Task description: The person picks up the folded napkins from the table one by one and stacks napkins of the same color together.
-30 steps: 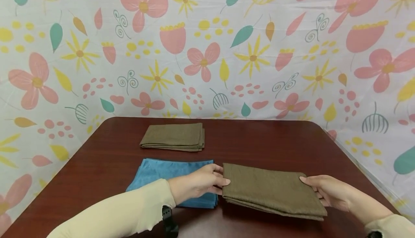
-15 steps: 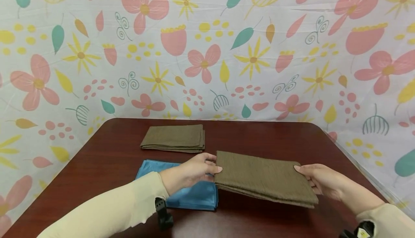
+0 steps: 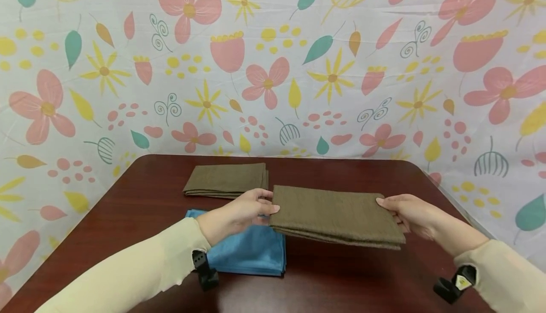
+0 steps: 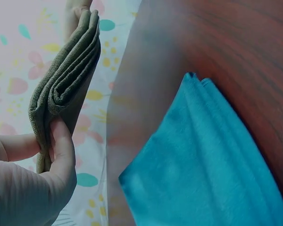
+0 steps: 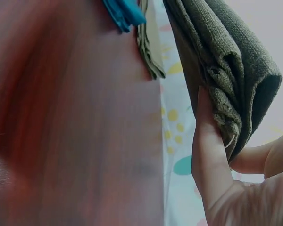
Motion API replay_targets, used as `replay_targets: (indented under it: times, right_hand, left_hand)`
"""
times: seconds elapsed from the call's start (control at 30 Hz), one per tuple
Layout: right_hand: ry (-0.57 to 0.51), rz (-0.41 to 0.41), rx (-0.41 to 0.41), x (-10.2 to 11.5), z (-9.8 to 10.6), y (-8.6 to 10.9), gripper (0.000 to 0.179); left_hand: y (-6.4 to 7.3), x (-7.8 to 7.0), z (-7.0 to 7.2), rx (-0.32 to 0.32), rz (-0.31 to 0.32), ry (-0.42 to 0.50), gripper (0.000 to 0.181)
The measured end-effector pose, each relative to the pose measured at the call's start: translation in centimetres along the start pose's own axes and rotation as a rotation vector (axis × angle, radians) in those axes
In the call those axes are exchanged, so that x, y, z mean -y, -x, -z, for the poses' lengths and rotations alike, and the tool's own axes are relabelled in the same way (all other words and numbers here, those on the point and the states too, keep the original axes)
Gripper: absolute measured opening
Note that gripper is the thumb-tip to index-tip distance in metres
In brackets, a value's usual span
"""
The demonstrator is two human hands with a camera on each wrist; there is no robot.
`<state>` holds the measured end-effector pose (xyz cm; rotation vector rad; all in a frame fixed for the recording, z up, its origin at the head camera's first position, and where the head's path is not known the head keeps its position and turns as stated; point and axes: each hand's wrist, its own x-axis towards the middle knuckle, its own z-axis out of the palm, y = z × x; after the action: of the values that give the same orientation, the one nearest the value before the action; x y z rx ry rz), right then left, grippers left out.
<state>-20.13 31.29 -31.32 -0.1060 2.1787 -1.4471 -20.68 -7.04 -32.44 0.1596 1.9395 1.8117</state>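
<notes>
A folded olive-brown cloth (image 3: 332, 213) is held up off the table between both hands. My left hand (image 3: 239, 212) pinches its left end, thumb on top and fingers beneath. At the opposite end my right hand (image 3: 415, 216) grips the edge the same way. The left wrist view shows the stacked layers of the olive-brown cloth (image 4: 68, 70) between thumb and fingers. Below the left hand lies a folded blue cloth (image 3: 251, 251), partly covered by that arm. Behind it rests a second folded olive-brown cloth (image 3: 226, 179), its front edge overlapped by the left fingers.
The dark reddish-brown table (image 3: 341, 280) has rounded far corners. A white fabric backdrop (image 3: 273, 128) with a flower and leaf print hangs behind it and along the sides. Black wrist bands (image 3: 204, 270) sit below both sleeves.
Both hands have raised the held olive-brown cloth and carried it leftward and away from me, toward the second olive-brown cloth. The blue cloth and the rear cloth stay put.
</notes>
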Motion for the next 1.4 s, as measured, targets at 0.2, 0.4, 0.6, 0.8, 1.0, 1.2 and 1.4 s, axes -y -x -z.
replay_targets:
  times: [0.2,0.4,0.6,0.8,1.0,1.2,1.4]
  right_hand:
    - [-0.015,0.012,-0.006,1.7,-0.2,-0.4,0.032]
    - [-0.038,0.026,-0.017,3.2,-0.2,-0.7,0.031]
    - [-0.076,0.052,-0.021,4.3,-0.3,-1.5,0.029]
    - [-0.065,0.059,-0.039,5.5,-0.6,-2.1,0.029]
    - [-0.052,0.057,-0.050,6.9,-1.0,-2.8,0.027]
    - [-0.076,0.074,-0.052,7.3,-1.4,-3.8,0.025]
    - [-0.078,0.075,-0.086,7.1,-2.2,-4.7,0.031]
  left_hand:
    - [0.0,-0.5,0.7,-0.038,-0.006,-0.002,0.052]
    - [0.0,-1.0,1.4,-0.049,0.005,-0.035,0.056]
    - [0.0,-1.7,2.0,-0.091,0.014,-0.031,0.058]
    - [-0.1,-1.9,2.6,-0.128,0.020,-0.027,0.055]
    - [-0.2,-2.3,3.5,-0.161,0.025,0.004,0.053]
    - [-0.2,-2.7,4.4,-0.186,0.032,0.007,0.055]
    - [-0.1,-2.7,5.2,-0.200,0.069,-0.045,0.057]
